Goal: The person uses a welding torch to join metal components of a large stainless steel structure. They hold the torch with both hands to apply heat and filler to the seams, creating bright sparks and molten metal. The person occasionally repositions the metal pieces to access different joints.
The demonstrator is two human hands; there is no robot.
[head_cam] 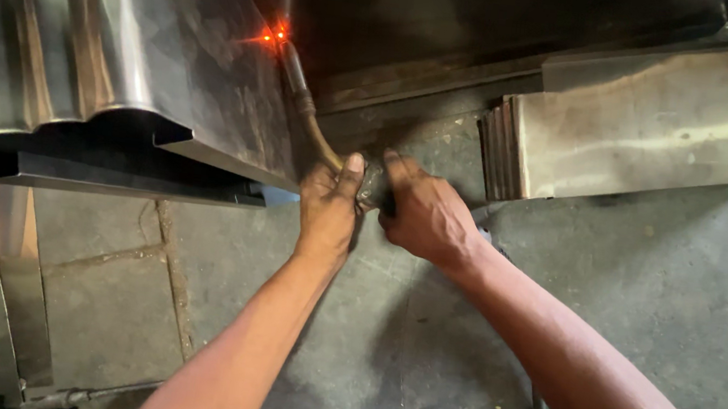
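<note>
Both hands, left hand (pixel 328 205) and right hand (pixel 421 215), clasp welding torch (pixel 317 132); tip glows against folded steel sheet (pixel 128 44). No containers visible.

Hands: 2 (left hand (pixel 328 205), right hand (pixel 424 213)) | welding torch (pixel 303 99): 1 | profiled steel section (pixel 110 51): 1 | stack of flat steel bars (pixel 661 119): 1

We see a stack of flat steel plates (pixel 660 127) at right and a cracked concrete floor (pixel 420 355) below
</note>
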